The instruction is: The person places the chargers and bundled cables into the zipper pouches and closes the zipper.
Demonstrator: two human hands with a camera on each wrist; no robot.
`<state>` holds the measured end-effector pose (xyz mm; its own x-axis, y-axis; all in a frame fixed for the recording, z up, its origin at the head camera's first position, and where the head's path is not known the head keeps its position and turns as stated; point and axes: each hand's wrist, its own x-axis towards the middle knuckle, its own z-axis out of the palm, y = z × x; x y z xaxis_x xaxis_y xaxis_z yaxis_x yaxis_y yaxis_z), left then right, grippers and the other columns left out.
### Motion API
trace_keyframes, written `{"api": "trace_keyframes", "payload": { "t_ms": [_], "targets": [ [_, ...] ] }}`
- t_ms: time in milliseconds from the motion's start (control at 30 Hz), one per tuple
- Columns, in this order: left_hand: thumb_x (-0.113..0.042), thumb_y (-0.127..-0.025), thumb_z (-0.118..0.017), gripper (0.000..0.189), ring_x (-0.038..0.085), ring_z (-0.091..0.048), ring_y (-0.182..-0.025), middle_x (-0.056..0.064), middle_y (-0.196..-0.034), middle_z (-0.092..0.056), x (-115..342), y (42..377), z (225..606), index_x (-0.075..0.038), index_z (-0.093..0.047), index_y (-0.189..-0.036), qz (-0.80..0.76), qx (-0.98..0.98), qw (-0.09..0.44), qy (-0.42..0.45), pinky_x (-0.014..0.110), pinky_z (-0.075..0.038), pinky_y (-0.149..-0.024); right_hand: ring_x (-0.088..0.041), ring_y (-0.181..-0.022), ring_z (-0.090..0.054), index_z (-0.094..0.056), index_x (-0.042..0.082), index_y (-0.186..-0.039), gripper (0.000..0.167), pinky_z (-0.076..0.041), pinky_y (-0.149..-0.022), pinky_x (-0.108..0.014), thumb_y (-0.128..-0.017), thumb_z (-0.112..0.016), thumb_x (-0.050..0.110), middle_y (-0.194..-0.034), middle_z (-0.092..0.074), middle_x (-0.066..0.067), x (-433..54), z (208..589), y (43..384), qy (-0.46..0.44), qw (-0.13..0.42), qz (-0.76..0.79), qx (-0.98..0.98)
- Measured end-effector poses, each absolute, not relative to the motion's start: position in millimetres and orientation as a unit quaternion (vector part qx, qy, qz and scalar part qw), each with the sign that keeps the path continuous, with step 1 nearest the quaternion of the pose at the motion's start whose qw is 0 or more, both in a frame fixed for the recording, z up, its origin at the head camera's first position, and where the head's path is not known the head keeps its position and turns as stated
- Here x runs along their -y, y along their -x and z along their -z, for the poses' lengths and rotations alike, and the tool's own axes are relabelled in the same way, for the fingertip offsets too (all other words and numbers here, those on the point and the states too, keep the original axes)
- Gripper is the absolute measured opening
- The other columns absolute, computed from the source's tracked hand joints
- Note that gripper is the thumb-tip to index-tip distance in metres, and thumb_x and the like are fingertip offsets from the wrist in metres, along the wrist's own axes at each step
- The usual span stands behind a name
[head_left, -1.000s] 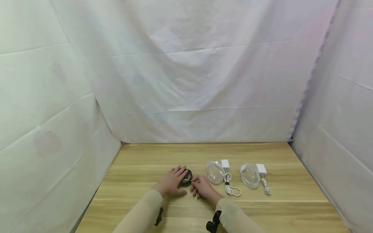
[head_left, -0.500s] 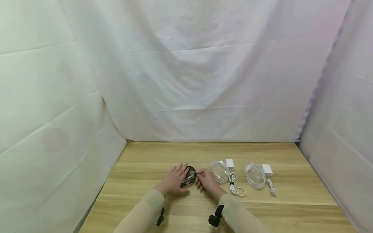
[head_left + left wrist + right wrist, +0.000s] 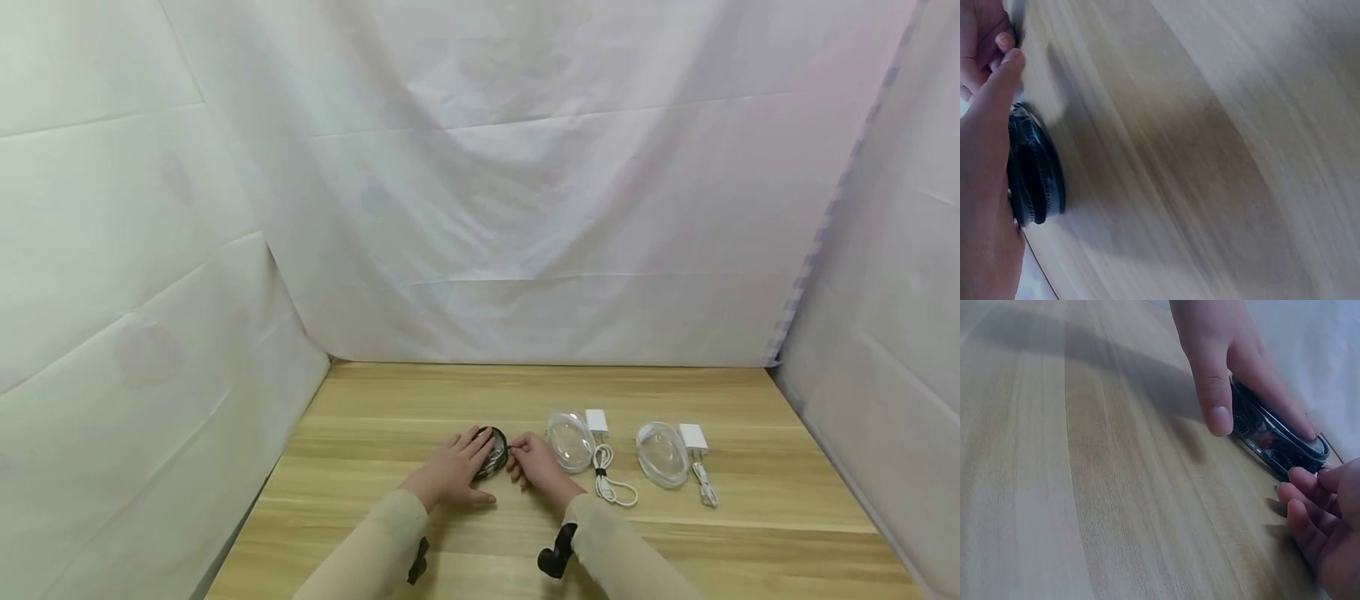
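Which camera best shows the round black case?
The right wrist view: the case appears large, with rim and side visible under the left hand. The left wrist view shows part of its side; the head view, its top, small and partly covered.

On the table (image 3: 360, 475), the left hand (image 3: 453, 468) lies over the case (image 3: 497, 458) from its 8 o'clock side, and the right hand (image 3: 534, 463) pinches at its 3 o'clock edge. Past the right hand, at 3 o'clock, lies a second case (image 3: 571, 442) with a plug (image 3: 597, 422) just beside it at 2 o'clock and a cable (image 3: 602, 461) at 4 o'clock; beyond, again at 3 o'clock, lies a third case (image 3: 662, 455) with another plug (image 3: 693, 437) at its 2 o'clock and another cable (image 3: 705, 485) at its 4 o'clock. Behind everything, at 12 o'clock, hangs a sheet (image 3: 525, 208).
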<state>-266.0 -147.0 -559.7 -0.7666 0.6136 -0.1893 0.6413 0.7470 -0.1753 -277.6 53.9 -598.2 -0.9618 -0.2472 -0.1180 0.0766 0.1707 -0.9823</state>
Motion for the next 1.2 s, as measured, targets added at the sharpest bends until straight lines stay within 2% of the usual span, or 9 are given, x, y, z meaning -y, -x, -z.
{"api": "trace_keyframes", "payload": {
  "t_ms": [200, 600, 967, 1200],
  "targets": [
    [-0.079, -0.082, -0.046, 0.103, 0.028, -0.018, -0.146, 0.006, -0.161, -0.017, 145.9, 265.9, 560.6, -0.011, -0.023, -0.156, 0.082, -0.94, 0.086, -0.321, 0.042, -0.025, -0.115, -0.016, -0.052, -0.057, -0.053, -0.008, -0.105, 0.012, -0.045, -0.039, -0.026, -0.1, -0.045, -0.001, -0.077, -0.064, -0.014, -55.5, 595.8, 276.8, 0.054, 0.131, 0.641, -0.755],
    [-0.078, -0.083, -0.046, 0.101, 0.026, -0.017, -0.146, 0.004, -0.162, -0.016, 147.1, 266.3, 567.3, -0.012, -0.022, -0.156, 0.06, -0.944, 0.099, -0.31, 0.042, -0.026, -0.115, -0.011, -0.047, -0.053, -0.055, -0.007, -0.103, 0.014, -0.037, -0.037, -0.019, -0.099, -0.043, -0.003, -0.072, -0.064, -0.01, -56.9, 596.9, 273.1, 0.071, 0.125, 0.62, -0.771],
    [-0.074, -0.084, -0.051, 0.1, 0.028, -0.017, -0.146, 0.006, -0.162, -0.017, 146.0, 265.1, 564.9, -0.011, -0.022, -0.156, 0.037, -0.946, 0.099, -0.305, 0.043, -0.025, -0.115, -0.012, -0.053, -0.055, -0.056, -0.009, -0.102, 0.014, -0.043, -0.047, -0.021, -0.098, -0.043, -0.003, -0.072, -0.064, -0.011, -55.5, 596.9, 268.0, 0.076, 0.138, 0.617, -0.771],
    [-0.076, -0.084, -0.049, 0.102, 0.03, -0.017, -0.146, 0.006, -0.162, -0.016, 144.3, 264.0, 568.0, -0.01, -0.022, -0.156, 0.036, -0.947, 0.094, -0.306, 0.044, -0.026, -0.114, -0.011, -0.056, -0.056, -0.057, -0.007, -0.098, 0.011, -0.046, -0.052, -0.023, -0.098, -0.046, -0.003, -0.072, -0.065, -0.007, -58.5, 602.6, 267.2, 0.097, 0.143, 0.614, -0.77]
  ]
}}
